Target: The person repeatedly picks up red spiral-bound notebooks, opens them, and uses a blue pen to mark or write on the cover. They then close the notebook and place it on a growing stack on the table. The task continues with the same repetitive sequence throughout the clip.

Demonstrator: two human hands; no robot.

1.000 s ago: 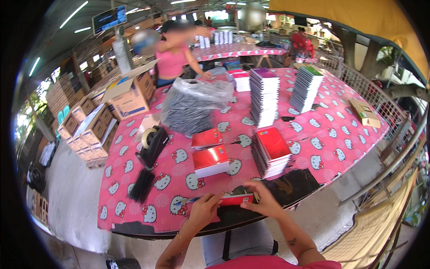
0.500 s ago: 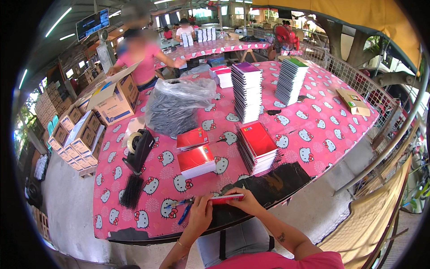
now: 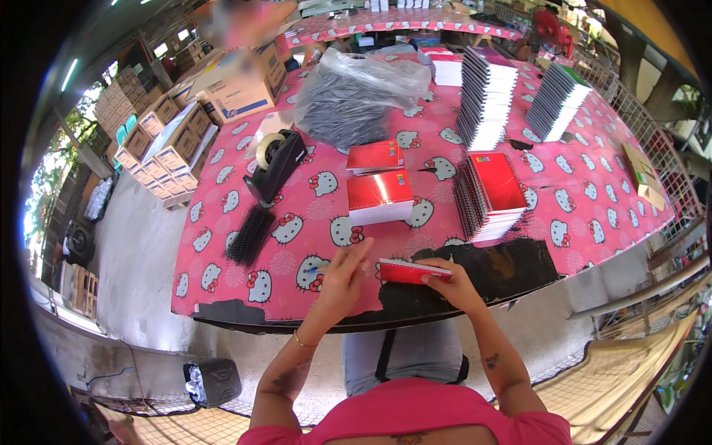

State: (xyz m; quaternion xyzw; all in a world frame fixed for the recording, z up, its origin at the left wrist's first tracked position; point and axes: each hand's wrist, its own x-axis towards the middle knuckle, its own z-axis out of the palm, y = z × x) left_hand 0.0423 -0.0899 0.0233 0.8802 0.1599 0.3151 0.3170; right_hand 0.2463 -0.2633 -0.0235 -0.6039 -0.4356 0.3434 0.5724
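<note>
My right hand (image 3: 451,285) is closed on the right end of a small red notebook (image 3: 404,271), thumb on its cover. The notebook lies tilted over the near table edge, its white page edges upward. Left of it, my left hand (image 3: 345,276) is held above the table with fingers stretched out and nothing in them. A thin blue tool (image 3: 314,270), perhaps a pen, lies partly hidden beside my left hand. Beyond the hands sit a short stack of red notebooks (image 3: 380,194) and a taller stack of red spiral notebooks (image 3: 498,194).
A black tape dispenser (image 3: 278,169) and black binding coils (image 3: 251,236) lie at left. Behind are a plastic bag of dark coils (image 3: 345,104), an open carton (image 3: 241,93), and tall purple-covered (image 3: 486,100) and green-covered (image 3: 558,102) notebook stacks. A co-worker stands at the far left.
The view has tilted downward. My left hand has let go of the red notebook and moved left of it with fingers extended; my right hand keeps its hold.
</note>
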